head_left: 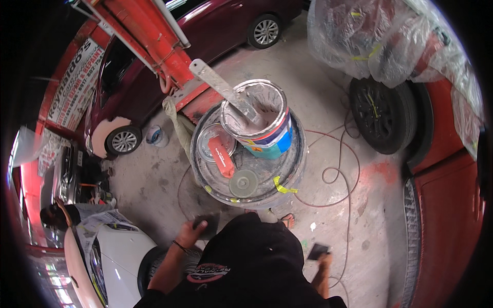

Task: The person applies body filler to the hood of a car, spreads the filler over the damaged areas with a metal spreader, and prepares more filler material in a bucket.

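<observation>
Paint can (264, 123) stands on a drum (295, 169), concrete floor (339, 226) around.

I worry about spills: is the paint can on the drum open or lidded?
Open: the paint can shows its pale inside, a stir stick leaning in it.

A: What colour is the round metal paint can (263, 123)?

B: Pale grey-white inside, smeared with putty; its outside wall is banded blue, teal and white with a touch of orange.

A: And the flat stirring stick (221, 87) standing in it?

B: Grey, caked with the same pale paste.

A: The drum top (295, 159) under them?

B: Dirty grey, with yellow tape scraps on its rim. A red-orange rubber sanding block (222, 156) and a grey round sanding disc (243, 183) lie there.

A: The hands?

B: The left hand (191, 232) is on a dark grey sanding pad (206, 225); the right hand (324, 261) is at a black flat pad (318, 251).

A: Around them?

B: Stained grey concrete floor (375, 215), a maroon car (205, 25), a white car (115, 256).
</observation>
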A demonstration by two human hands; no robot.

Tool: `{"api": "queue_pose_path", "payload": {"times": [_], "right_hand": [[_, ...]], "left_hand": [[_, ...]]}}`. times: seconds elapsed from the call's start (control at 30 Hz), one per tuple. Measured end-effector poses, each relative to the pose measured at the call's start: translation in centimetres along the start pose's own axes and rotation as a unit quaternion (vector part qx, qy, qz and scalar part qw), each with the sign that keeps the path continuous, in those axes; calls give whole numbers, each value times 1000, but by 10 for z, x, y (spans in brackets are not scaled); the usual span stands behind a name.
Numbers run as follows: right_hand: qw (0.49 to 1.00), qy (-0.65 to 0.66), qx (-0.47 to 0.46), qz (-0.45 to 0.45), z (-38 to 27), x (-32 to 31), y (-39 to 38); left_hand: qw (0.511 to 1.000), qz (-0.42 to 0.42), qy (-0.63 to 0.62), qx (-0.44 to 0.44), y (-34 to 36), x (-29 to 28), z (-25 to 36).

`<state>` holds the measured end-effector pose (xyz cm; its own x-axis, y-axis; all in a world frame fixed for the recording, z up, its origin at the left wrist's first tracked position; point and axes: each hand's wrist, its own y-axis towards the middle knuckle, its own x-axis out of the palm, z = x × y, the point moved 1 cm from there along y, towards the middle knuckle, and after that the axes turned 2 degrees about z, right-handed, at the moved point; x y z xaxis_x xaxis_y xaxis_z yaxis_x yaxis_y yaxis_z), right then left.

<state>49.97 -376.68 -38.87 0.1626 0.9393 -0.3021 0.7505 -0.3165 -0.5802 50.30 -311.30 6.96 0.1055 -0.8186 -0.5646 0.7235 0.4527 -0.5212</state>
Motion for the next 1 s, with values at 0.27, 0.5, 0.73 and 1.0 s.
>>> {"api": "queue_pose_path", "payload": {"times": [0.27,0.5,0.73,1.0], "right_hand": [[897,74,-430,-68,-598,-40,53],[862,-106,-456,-192,-879,147,-140],[582,-364,-665,-293,-939,316,-201],[429,-449,-681,-388,-948,368,-203]], "left_hand": [[916,-9,10,401,12,-55,173],[813,43,95,573,28,-50,251],[840,96,118,520,13,-20,280],[871,90,172,452,13,13,303]]}}
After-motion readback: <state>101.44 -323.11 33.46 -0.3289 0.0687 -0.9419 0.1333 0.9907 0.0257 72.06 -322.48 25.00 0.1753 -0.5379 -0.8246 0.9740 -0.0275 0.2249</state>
